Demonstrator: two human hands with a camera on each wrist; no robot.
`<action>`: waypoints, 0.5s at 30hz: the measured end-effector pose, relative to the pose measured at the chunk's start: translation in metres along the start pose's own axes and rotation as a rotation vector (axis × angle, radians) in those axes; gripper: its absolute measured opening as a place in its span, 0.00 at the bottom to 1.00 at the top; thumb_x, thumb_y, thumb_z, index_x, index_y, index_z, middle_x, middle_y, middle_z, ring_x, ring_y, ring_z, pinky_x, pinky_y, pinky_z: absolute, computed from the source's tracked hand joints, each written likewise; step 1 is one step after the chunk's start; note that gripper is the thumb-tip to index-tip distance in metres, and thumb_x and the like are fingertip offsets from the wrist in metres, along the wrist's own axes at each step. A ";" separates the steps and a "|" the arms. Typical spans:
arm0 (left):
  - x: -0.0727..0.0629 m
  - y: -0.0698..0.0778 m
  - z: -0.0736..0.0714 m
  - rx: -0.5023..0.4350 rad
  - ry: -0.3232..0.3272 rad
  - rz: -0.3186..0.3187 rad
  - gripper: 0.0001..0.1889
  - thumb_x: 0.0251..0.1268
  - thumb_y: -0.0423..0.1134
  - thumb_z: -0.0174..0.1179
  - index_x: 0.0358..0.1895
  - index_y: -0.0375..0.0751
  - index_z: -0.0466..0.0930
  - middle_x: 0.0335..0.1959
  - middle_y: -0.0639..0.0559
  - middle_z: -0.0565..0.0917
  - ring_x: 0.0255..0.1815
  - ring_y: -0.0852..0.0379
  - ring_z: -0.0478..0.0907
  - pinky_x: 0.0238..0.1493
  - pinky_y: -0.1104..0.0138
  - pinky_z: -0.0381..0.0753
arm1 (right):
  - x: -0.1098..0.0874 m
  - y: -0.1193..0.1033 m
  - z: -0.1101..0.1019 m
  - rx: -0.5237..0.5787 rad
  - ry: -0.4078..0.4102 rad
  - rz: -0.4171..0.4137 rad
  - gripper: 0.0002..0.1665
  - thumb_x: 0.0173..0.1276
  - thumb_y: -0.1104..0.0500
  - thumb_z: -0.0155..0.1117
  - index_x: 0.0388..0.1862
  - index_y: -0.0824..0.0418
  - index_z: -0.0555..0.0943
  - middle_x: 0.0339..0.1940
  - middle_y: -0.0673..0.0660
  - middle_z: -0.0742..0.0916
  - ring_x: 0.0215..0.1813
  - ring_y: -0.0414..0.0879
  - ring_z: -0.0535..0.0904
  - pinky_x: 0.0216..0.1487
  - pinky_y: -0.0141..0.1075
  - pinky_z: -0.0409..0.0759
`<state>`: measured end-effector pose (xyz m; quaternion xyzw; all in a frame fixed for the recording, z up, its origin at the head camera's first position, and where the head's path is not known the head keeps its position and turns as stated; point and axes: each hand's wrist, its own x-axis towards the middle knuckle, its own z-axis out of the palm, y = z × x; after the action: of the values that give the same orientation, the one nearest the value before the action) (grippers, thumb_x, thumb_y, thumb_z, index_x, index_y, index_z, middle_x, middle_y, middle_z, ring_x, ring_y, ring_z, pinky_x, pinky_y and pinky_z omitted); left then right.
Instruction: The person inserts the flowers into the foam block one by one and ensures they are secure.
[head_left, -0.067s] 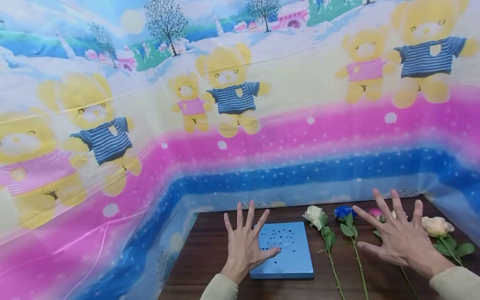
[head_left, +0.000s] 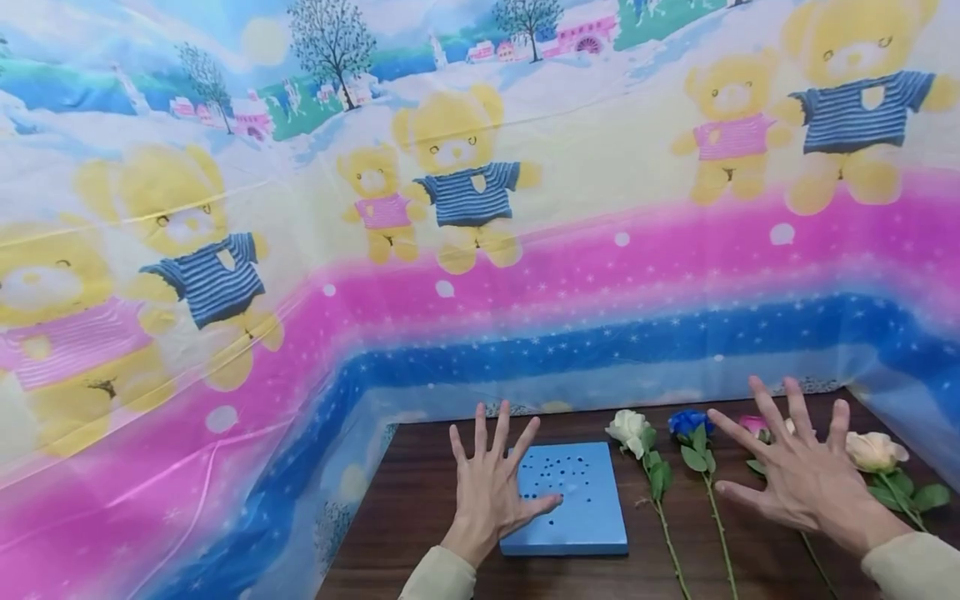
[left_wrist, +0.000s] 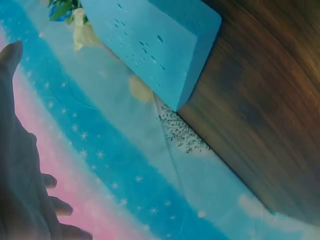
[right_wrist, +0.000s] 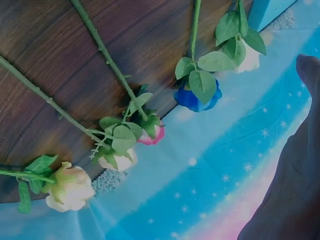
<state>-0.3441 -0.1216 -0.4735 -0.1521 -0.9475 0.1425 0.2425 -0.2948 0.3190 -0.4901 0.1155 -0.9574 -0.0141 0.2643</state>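
Note:
My left hand (head_left: 486,492), fingers spread wide, hovers over the left side of a blue foam block (head_left: 577,533) dotted with small holes. Its thumb points across the block, and nothing is held. On the right, my right hand (head_left: 813,483) is also spread and hides part of the flowers behind it. A white rose (head_left: 628,432) and a blue rose (head_left: 688,423) lie between the hands. A pink rose (right_wrist: 153,134) and a cream rose (right_wrist: 120,160) show below it in the right wrist view. Farthest right lies a peach rose (head_left: 876,452).
The roses' long green stems (head_left: 720,525) run toward the near side of the dark wooden table (head_left: 405,500). A printed cloth (head_left: 600,350) with teddy bears hangs behind the table and along its left side.

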 end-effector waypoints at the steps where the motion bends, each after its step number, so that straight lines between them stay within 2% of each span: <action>1: 0.000 0.000 0.000 -0.023 -0.011 0.000 0.65 0.53 0.99 0.42 0.93 0.77 0.36 0.96 0.48 0.35 0.94 0.35 0.36 0.82 0.26 0.53 | 0.000 0.001 -0.001 0.003 -0.008 0.006 0.68 0.64 0.13 0.65 0.94 0.26 0.46 0.94 0.58 0.29 0.89 0.70 0.16 0.70 0.87 0.21; 3: 0.000 0.000 0.000 -0.085 -0.044 -0.015 0.65 0.55 0.98 0.43 0.93 0.76 0.35 0.95 0.47 0.35 0.94 0.34 0.38 0.82 0.28 0.57 | 0.000 0.002 -0.003 0.020 -0.037 0.032 0.68 0.66 0.13 0.64 0.95 0.26 0.43 0.93 0.58 0.28 0.89 0.71 0.15 0.69 0.87 0.18; 5: 0.000 0.001 0.001 -0.187 -0.081 -0.041 0.64 0.56 0.96 0.46 0.93 0.75 0.36 0.95 0.44 0.36 0.93 0.32 0.45 0.78 0.29 0.65 | 0.000 0.006 -0.004 0.038 -0.064 0.067 0.67 0.67 0.13 0.63 0.95 0.26 0.42 0.93 0.59 0.26 0.88 0.72 0.14 0.68 0.86 0.15; 7: -0.002 0.002 0.003 -0.290 -0.126 -0.072 0.63 0.58 0.94 0.49 0.94 0.74 0.39 0.95 0.41 0.39 0.90 0.30 0.54 0.71 0.32 0.76 | -0.001 0.012 -0.004 0.061 -0.096 0.109 0.68 0.67 0.12 0.62 0.95 0.26 0.40 0.92 0.62 0.26 0.87 0.74 0.14 0.67 0.86 0.14; 8: -0.004 0.003 0.005 -0.339 -0.150 -0.089 0.64 0.58 0.94 0.50 0.94 0.73 0.40 0.95 0.39 0.42 0.88 0.29 0.61 0.64 0.35 0.82 | -0.002 0.017 -0.003 0.067 -0.115 0.134 0.68 0.67 0.12 0.61 0.94 0.26 0.38 0.92 0.64 0.26 0.87 0.77 0.15 0.67 0.88 0.16; 10: -0.008 0.003 0.011 -0.436 -0.198 -0.123 0.64 0.58 0.92 0.55 0.94 0.70 0.44 0.92 0.34 0.52 0.80 0.28 0.72 0.49 0.40 0.87 | -0.005 0.028 0.000 0.069 -0.160 0.182 0.69 0.67 0.11 0.60 0.94 0.27 0.36 0.92 0.71 0.31 0.87 0.84 0.25 0.68 0.91 0.27; 12: -0.013 0.002 0.020 -0.515 -0.249 -0.156 0.65 0.57 0.91 0.57 0.94 0.67 0.46 0.84 0.30 0.65 0.68 0.31 0.81 0.37 0.45 0.83 | -0.011 0.041 0.003 0.093 -0.225 0.239 0.70 0.70 0.15 0.63 0.95 0.30 0.34 0.89 0.81 0.39 0.84 0.90 0.39 0.66 0.93 0.45; 14: -0.019 0.001 0.030 -0.591 -0.293 -0.191 0.65 0.56 0.89 0.60 0.94 0.65 0.48 0.74 0.29 0.74 0.57 0.35 0.84 0.32 0.47 0.78 | -0.018 0.057 0.006 0.127 -0.280 0.290 0.68 0.74 0.24 0.68 0.96 0.38 0.37 0.82 0.90 0.49 0.74 0.96 0.55 0.55 0.91 0.64; 15: -0.021 0.001 0.035 -0.623 -0.312 -0.206 0.65 0.56 0.89 0.62 0.94 0.63 0.50 0.71 0.29 0.76 0.53 0.36 0.84 0.32 0.46 0.78 | -0.022 0.064 0.007 0.155 -0.309 0.331 0.65 0.76 0.31 0.71 0.96 0.44 0.42 0.76 0.94 0.54 0.68 0.97 0.60 0.50 0.88 0.69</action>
<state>-0.3439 -0.1355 -0.5120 -0.0987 -0.9814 -0.1569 0.0501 -0.2942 0.3863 -0.5016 -0.0266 -0.9906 0.0855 0.1036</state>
